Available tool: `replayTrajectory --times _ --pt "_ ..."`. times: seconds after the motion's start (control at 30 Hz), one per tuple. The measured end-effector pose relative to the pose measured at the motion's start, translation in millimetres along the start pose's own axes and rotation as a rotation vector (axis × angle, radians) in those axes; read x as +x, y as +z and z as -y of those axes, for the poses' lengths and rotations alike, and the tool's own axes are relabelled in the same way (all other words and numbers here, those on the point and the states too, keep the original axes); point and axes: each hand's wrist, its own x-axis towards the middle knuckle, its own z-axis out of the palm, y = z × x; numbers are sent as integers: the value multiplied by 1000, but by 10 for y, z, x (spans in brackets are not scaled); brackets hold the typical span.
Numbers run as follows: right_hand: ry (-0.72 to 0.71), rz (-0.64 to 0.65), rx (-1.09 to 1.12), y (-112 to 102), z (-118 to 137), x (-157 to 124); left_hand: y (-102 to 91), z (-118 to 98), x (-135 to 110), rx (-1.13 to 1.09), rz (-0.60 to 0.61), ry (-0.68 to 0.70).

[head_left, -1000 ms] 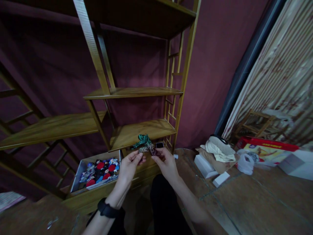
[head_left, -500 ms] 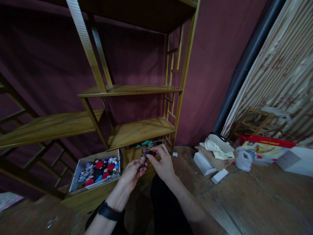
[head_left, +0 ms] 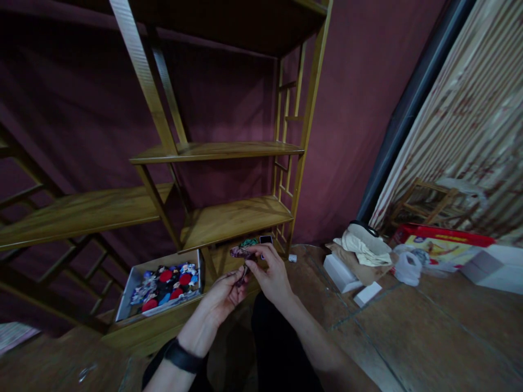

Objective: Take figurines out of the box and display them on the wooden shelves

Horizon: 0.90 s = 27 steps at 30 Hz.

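Observation:
My left hand [head_left: 227, 293], with a dark band on its wrist, is closed, its fingers pinching the lower end of a small dark purplish-brown item [head_left: 238, 252]. From the other side my right hand [head_left: 273, 273] pinches the same item between thumb and fingers. It looks patterned, but it is too small and dim to name its kind. Just behind it a green string-like bundle [head_left: 248, 243] lies on the low wooden ledge, partly covered. A dark flat thing with a pale edge, like a phone [head_left: 265, 239], lies beyond my right fingers.
Left of my hands stands an open white box [head_left: 124, 298] of small colourful figures and red round pieces. The wooden shelf unit [head_left: 237, 218] rises ahead. On the tiled floor at right are white boxes [head_left: 341, 273], a cloth heap [head_left: 363, 244], a plastic bag [head_left: 407, 268] and a red-yellow carton [head_left: 445, 247].
The purplish item has turned in my fingers and its upper end now points more to the left. It covers more of the green bundle. My hands have shifted only slightly.

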Motion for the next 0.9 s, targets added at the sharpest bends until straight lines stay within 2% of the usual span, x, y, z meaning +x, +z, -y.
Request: replayTrajectory --times 0.2,0.43,0.73,0.9 --pt "-28 40 53 -14 26 -4 -24 13 8 -59 13 -34" --pt "-21 -45 45 -2 28 -24 37 6 -61 -22 12 13" --pt "-8 -55 37 -12 -90 -12 -56 -79 -1 190 -66 292" --pt "24 -35 63 -5 -110 24 1 -179 -35 363 -104 551"
